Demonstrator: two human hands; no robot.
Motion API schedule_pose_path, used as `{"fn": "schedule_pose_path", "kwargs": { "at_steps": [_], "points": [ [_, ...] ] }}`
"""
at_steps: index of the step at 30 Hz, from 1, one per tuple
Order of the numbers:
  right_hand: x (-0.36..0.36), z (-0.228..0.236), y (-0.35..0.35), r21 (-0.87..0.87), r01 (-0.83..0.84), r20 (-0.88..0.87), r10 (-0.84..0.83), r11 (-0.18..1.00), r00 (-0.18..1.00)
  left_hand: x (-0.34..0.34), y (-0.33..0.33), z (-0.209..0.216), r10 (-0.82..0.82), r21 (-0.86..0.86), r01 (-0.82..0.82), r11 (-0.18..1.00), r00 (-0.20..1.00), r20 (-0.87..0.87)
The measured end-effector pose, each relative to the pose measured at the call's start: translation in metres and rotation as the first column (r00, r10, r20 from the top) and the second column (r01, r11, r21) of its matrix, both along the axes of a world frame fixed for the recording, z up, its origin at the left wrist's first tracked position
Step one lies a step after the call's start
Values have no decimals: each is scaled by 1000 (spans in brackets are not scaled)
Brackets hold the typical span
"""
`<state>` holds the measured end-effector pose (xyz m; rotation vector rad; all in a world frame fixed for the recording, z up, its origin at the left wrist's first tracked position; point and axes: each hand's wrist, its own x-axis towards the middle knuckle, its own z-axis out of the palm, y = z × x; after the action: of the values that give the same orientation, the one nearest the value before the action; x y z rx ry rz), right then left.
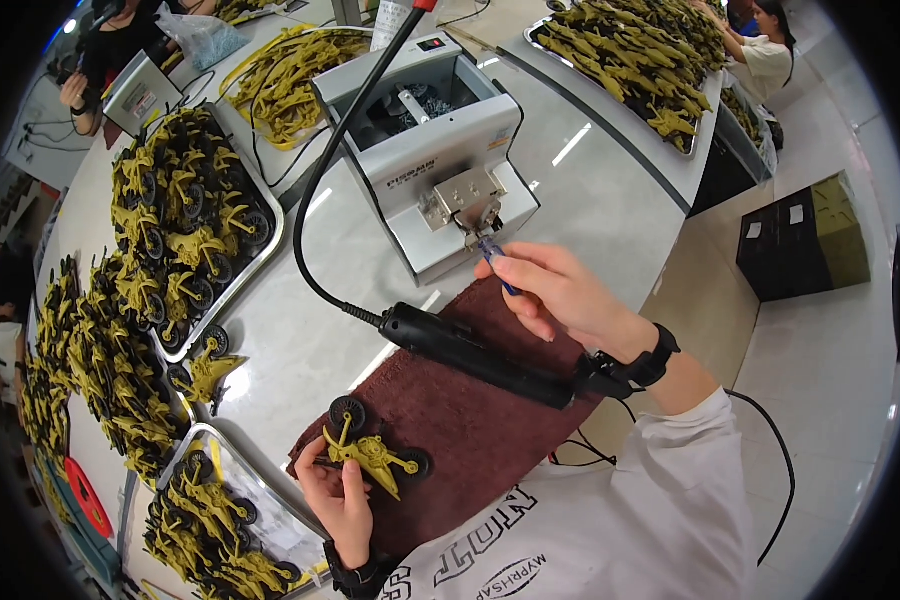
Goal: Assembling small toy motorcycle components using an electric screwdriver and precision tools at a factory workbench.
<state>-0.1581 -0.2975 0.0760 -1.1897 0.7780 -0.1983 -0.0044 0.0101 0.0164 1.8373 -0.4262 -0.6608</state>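
Observation:
My left hand [342, 500] holds a yellow toy motorcycle [375, 458] with black wheels at the near left edge of a dark red cloth [460, 455]. My right hand [575, 290] pinches a small screwdriver [487, 249] with a blue see-through handle. Its front end is at the metal outlet [467, 200] of a white screw feeder [410, 165]; the exact contact is hidden. Small screws lie in the feeder's open bin. Between my hands, a black electric screwdriver [480, 360] rests across the cloth, its cable rising past the feeder.
Left of the cloth, metal trays [270, 240] and piles hold many yellow toy motorcycles [185, 200]. A tray of yellow parts [630, 55] stands far right, near a person in a light top [765, 62]. Another person's hand [74, 92] shows far left. Dark boxes [805, 240] sit on the floor.

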Motion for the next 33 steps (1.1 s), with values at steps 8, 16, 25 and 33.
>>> {"fn": "schedule_pose_path", "kwargs": {
  "at_steps": [8, 16, 25, 33],
  "points": [
    [7, -6, 9, -222, -29, 40, 38, 975, 998, 0, 0, 1, 2, -3, -2, 1000, 1000, -3],
    [5, -1, 3, 154, -9, 40, 3, 988, 999, 1, 1, 2, -14, 8, 14, 1000, 999, -36],
    [2, -16, 14, -281, -11, 11, 15, 960, 1000, -1, -3, 3, -23, 12, 22, 1000, 1000, 20],
    [4, -2, 10, 101, 2, 4, -2, 995, 1000, 0, 0, -3, -8, -22, 8, 1000, 999, 37]
  ]
}}
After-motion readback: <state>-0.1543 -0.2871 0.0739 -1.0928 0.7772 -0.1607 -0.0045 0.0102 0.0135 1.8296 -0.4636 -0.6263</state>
